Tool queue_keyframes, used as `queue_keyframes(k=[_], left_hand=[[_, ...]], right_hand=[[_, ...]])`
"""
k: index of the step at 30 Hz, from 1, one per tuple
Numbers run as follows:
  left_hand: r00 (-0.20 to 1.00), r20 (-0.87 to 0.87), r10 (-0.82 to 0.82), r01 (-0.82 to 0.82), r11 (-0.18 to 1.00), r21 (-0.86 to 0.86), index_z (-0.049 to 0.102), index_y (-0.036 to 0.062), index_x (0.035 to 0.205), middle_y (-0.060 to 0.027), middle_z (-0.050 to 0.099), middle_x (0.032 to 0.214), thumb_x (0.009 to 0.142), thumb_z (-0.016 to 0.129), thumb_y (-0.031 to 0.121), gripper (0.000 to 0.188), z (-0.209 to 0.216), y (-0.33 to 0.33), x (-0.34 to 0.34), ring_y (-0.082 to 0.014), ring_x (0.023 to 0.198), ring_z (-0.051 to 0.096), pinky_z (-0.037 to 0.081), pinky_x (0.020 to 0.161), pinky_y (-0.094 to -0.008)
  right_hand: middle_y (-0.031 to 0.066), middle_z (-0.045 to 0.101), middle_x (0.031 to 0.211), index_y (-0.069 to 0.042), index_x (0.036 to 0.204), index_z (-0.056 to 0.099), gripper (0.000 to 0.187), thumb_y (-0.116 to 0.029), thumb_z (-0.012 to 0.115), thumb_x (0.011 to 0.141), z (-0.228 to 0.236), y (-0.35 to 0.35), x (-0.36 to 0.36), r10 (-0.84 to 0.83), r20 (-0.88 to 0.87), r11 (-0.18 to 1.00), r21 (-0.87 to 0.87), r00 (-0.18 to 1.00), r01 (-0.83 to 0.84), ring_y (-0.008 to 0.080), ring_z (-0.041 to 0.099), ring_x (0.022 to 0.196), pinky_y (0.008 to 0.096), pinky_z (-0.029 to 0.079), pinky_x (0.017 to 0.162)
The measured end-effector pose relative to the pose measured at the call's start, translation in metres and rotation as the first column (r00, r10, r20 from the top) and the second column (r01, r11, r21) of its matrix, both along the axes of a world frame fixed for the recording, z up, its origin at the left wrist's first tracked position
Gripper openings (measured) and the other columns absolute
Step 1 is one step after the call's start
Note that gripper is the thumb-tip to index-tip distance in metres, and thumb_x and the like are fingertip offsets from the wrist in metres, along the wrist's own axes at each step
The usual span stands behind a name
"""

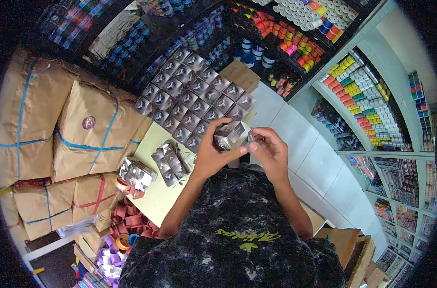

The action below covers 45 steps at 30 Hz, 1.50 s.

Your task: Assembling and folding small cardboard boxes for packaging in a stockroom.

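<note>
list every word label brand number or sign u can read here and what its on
Black patterned shirt: yellow lettering beside a leaf-like emblem; wording not copied here.
Silver-grey box in the left hand: print too small to read.
Rows of similar boxes: pale emblems, no readable words.
Round sticker on a brown parcel: too small to read.

Pale yellow table [150, 204] | close-set rows of grey boxes [185, 98] | grey carton stack [170, 164] | silvery pile [137, 174]

Head-worn fisheye view, from above, facing down, near the table [153, 204]
</note>
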<state>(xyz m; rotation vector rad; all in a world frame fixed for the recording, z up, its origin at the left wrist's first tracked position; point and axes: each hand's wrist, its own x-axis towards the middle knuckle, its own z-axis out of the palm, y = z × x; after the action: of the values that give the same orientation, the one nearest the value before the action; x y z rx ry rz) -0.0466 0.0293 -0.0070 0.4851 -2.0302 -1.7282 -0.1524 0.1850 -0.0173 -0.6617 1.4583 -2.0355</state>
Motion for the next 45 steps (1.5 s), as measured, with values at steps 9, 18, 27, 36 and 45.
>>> queue_keyframes(k=[9,18,27,36,45], left_hand=[[0.992,0.044,0.12,-0.124,0.988,0.095,0.055,0.0035,0.126,-0.0072,0.064,0.107,0.084,0.075,0.004,0.047,0.0,0.003,-0.003,-0.015,0.097,0.06,0.049,0.089,-0.0296],[0.986,0.022,0.168,-0.165,0.979,-0.116,0.054,0.0031,0.126,-0.0095,0.065,0.105,0.079,0.076,0.006,0.051,-0.001,0.002,-0.003,-0.0168,0.095,0.061,0.049,0.089,-0.0311],[0.999,-0.007,0.047,-0.047,0.997,-0.057,0.05,0.0036,0.133,-0.0145,0.054,0.128,0.082,0.078,0.011,0.059,-0.011,-0.006,0.003,-0.0238,0.117,0.055,0.044,0.101,-0.0364],[1.0,-0.007,-0.019,0.019,0.998,0.067,0.049,0.0037,0.136,-0.011,0.052,0.127,0.085,0.072,0.006,0.055,-0.005,-0.009,0.005,-0.0195,0.118,0.05,0.04,0.102,-0.0329],[0.996,0.031,-0.081,0.078,0.992,0.098,0.05,0.0057,0.134,-0.0074,0.056,0.123,0.089,0.065,0.005,0.047,-0.001,-0.013,0.007,-0.0161,0.111,0.053,0.044,0.096,-0.0298]], right_hand=[[0.0114,0.06,0.119,0.006,0.123,0.062,0.033,0.001,0.07,0.091,0.003,-0.001,0.001,0.039,0.016,0.999,-0.012,0.999,-0.039,0.0192,0.06,0.111,0.0337,0.049,0.098],[0.0104,0.063,0.113,0.003,0.118,0.066,0.035,-0.005,0.078,0.086,0.004,-0.008,0.004,0.039,-0.106,0.999,0.014,0.994,-0.038,0.0192,0.061,0.106,0.0331,0.049,0.094],[0.0088,0.065,0.103,-0.002,0.119,0.07,0.038,-0.009,0.08,0.083,0.003,-0.017,0.011,-0.093,-0.263,0.982,0.133,0.96,0.132,0.0184,0.062,0.095,0.0307,0.049,0.088],[0.006,0.058,0.089,-0.008,0.12,0.073,0.039,-0.008,0.079,0.081,0.009,-0.02,0.011,-0.097,-0.394,0.969,0.171,0.914,0.176,0.0163,0.056,0.083,0.0281,0.046,0.078],[-0.0033,0.052,0.073,-0.006,0.118,0.068,0.035,-0.005,0.077,0.084,0.013,-0.02,0.002,0.117,-0.224,0.974,0.217,0.968,-0.068,0.0071,0.05,0.07,0.0233,0.044,0.069]])
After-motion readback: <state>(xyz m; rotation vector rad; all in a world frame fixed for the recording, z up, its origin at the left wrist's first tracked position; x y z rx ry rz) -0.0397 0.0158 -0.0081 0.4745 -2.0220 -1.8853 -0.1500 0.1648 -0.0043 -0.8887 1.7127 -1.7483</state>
